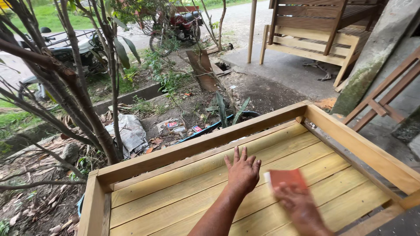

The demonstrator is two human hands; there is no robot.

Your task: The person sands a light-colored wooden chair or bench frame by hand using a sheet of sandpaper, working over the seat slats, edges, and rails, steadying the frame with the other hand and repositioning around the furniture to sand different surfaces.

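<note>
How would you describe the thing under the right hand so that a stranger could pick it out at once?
Start at the big yellow slatted wooden frame in the foreground. On its planks, just right of the flat left hand, the blurred right hand presses an orange-red sanding sheet, the only red, flat rectangle there.

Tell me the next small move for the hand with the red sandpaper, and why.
Probably another stroke along the grain: the right hand presses the red sandpaper sheet flat on the yellow planks, blurred mid-stroke, while the left hand braces beside it.

wooden frame [205, 144]: yellowish planks, matt, visible grain | sanding sheet [286, 178]: reddish-orange, matt paper
</note>
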